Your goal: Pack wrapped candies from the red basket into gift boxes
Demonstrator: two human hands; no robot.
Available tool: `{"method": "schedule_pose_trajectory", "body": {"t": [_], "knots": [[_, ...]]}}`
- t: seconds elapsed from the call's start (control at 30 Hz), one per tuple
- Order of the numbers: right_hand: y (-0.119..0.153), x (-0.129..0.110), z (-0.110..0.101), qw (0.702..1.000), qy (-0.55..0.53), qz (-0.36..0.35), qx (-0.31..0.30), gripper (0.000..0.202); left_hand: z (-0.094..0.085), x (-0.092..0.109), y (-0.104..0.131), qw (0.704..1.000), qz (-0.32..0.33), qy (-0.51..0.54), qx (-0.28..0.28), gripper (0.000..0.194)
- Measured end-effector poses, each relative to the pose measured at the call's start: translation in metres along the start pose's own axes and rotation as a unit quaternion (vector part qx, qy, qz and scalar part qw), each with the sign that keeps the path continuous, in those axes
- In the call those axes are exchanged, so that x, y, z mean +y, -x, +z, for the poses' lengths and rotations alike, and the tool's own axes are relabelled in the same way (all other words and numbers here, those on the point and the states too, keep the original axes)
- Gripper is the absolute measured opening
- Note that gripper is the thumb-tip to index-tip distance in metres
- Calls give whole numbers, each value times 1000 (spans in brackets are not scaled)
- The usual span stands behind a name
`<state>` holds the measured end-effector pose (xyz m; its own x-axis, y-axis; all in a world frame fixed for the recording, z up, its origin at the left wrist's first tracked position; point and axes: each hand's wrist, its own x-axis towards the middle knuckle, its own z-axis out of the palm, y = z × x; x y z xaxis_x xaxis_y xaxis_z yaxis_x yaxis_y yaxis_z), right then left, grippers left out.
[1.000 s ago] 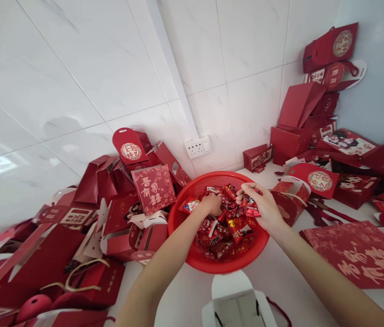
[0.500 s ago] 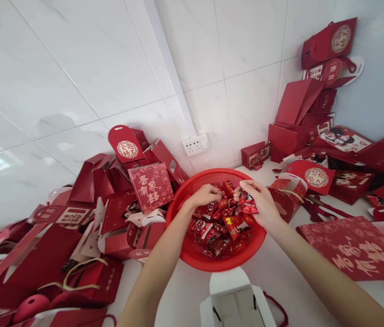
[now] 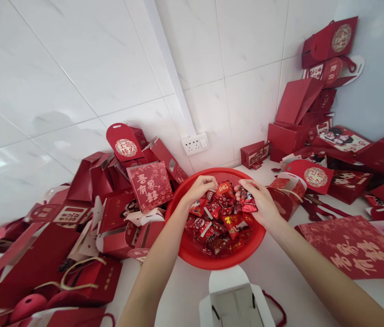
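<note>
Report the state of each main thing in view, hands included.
Red plastic basket, upright, partly filled with wrapped sweets
Left hand, fingers curled above the sweets, grip unclear
Right hand, holding a red foil packet
White-lined box, open, flaps spread
Square lettered box, tilted
Wide lettered panel, lying flat

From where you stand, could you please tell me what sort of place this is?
Probably a white work surface indoors: it runs along a tiled wall with a power socket, and a red basket of wrapped packets stands on it between heaps of red boxes.
</note>
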<state>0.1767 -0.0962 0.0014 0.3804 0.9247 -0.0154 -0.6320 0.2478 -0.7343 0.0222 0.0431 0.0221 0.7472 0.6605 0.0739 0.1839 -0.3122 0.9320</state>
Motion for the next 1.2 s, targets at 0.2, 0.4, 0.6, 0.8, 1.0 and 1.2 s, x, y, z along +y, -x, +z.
{"method": "schedule_pose_trajectory", "body": {"t": [0.2,0.4,0.6,0.8,1.0,1.2], "knots": [[-1,2,-2,1000,15,18,2,42,5,0,0,999,8,30,-26,26],[2,-1,-1,998,40,54,13,44,9,3,2,998,-2,-12,-69,34],[2,-3,0,998,44,47,28,39,3,-7,0,974,-77,-199,-73,28],[9,-2,4,984,142,73,-76,37,0,-21,-1,911,-150,-375,-84,14],[6,-4,4,995,85,36,-31,45,8,-23,-5,873,-195,-438,-85,27],[5,-3,3,997,64,10,-43,42,5,-19,-6,875,-209,-402,-170,19]]}}
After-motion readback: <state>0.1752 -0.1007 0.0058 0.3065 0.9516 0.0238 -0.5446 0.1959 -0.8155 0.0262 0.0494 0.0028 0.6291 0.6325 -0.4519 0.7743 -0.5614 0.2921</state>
